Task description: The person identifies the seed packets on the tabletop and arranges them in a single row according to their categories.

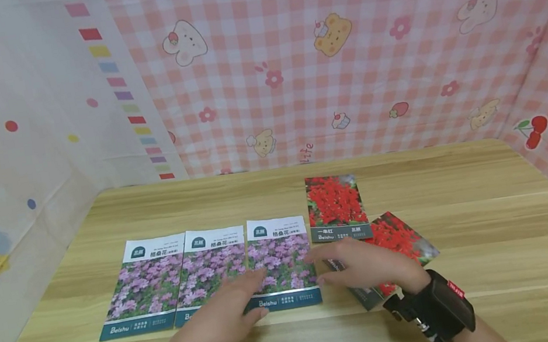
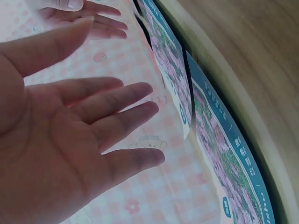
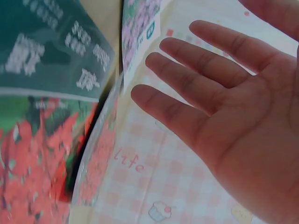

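Note:
Three seed packets with purple flowers stand side by side on the wooden table: a left one [image 1: 145, 288], a middle one [image 1: 209, 269] and a right one [image 1: 282, 261]. Over the lower part of the middle and right packets hovers my left hand [image 1: 216, 318], fingers extended; the left wrist view shows its bare palm. My right hand [image 1: 373, 262] is above a tilted red-flower seed packet [image 1: 395, 235], its fingers straight and holding nothing. Behind that, another red-flower packet [image 1: 334, 203] lies upright, slightly overlapping the tilted one. Part of the tilted packet is hidden by the right hand.
The wooden table [image 1: 469, 195] ends at the back against a pink checked cloth [image 1: 296, 102]. A white cloth with dots [image 1: 37, 82] hangs on the left side. Both wrists wear black camera straps [image 1: 445, 305].

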Motion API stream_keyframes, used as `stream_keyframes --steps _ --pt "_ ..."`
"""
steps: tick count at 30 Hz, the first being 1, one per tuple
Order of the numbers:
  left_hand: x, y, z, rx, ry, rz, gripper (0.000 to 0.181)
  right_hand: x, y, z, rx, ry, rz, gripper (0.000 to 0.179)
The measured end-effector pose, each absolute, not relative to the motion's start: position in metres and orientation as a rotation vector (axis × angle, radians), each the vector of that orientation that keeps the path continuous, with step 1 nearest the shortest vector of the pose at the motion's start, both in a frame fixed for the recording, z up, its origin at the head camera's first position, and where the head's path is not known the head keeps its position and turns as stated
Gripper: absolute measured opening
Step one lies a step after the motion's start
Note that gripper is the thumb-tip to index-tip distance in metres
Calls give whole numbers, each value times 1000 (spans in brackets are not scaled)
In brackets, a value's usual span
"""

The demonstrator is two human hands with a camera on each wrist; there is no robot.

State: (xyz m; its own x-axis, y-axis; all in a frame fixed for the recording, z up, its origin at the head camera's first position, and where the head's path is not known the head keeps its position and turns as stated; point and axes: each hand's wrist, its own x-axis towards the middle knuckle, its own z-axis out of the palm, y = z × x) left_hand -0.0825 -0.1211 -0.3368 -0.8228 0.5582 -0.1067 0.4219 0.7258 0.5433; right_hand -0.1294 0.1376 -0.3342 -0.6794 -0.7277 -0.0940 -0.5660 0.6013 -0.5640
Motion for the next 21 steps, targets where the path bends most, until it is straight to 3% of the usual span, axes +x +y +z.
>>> stream_keyframes --steps 21 --pt "-81 -114 -338 799 2695 751 62 -148 172 -326 -510 2773 -958 35"
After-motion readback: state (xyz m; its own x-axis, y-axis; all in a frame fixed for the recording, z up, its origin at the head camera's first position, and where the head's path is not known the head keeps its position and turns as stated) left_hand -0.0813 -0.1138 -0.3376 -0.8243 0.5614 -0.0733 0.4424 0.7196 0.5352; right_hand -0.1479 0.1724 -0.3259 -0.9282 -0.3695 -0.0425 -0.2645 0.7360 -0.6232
